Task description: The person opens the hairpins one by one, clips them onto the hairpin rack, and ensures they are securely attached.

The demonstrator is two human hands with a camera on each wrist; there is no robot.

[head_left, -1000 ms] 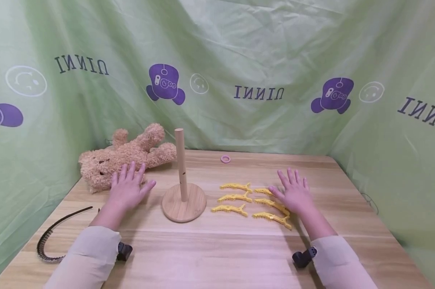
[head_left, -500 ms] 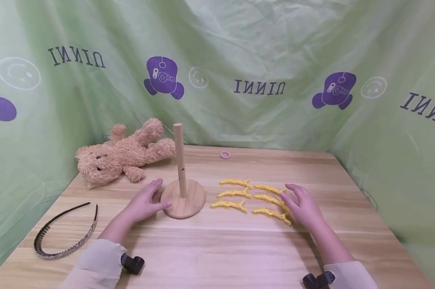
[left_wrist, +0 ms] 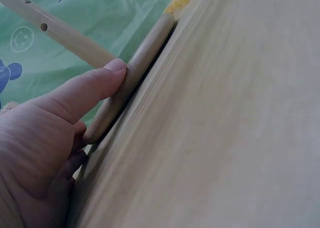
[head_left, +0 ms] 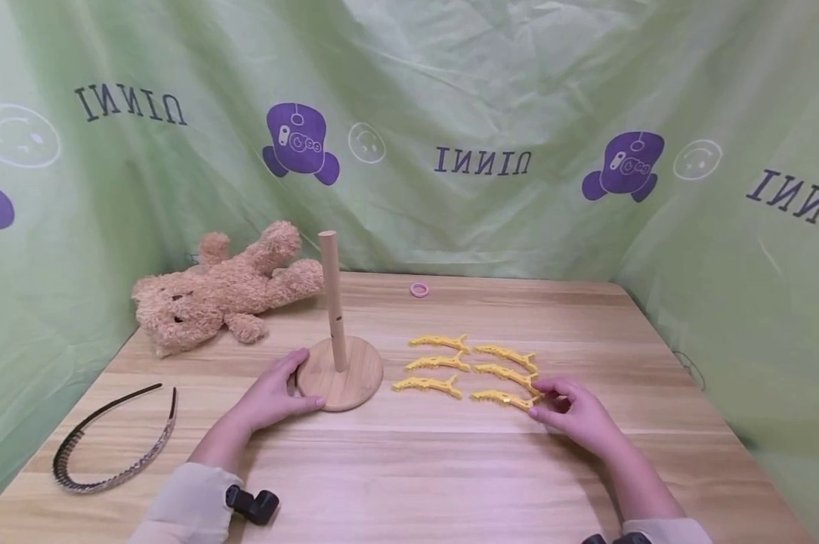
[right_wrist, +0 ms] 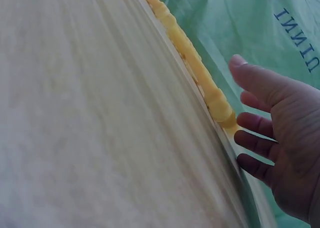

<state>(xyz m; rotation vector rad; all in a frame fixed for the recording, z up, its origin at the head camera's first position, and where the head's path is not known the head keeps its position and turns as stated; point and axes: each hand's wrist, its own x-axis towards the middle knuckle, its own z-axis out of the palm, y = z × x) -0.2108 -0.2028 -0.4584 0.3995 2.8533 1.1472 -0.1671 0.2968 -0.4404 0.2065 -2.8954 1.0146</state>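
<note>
In the head view a round wooden base point(head_left: 358, 378) carries an upright wooden post point(head_left: 332, 302). My left hand point(head_left: 270, 397) grips the base at its near left edge. The left wrist view has the thumb point(left_wrist: 95, 86) on top of the rim, with the other fingers partly hidden at its side. Several yellow alligator hair clips point(head_left: 426, 385) lie in two columns right of the stand. My right hand point(head_left: 579, 415) is at the tail end of the nearest right-hand clip point(head_left: 501, 397). In the right wrist view its thumb and bent fingers stand apart, holding nothing.
A plush teddy bear point(head_left: 212, 298) lies on its back at the far left. Nearer on the left is a dark toothed headband point(head_left: 110, 483). A small pink ring point(head_left: 419, 290) rests near the back edge. Green cloth point(head_left: 396, 211) hangs around the wooden table point(head_left: 416, 483).
My left hand has come from beside the bear to the stand's base and taken hold of its edge. The right hand has come down toward the nearest clip's tail, its fingers bending.
</note>
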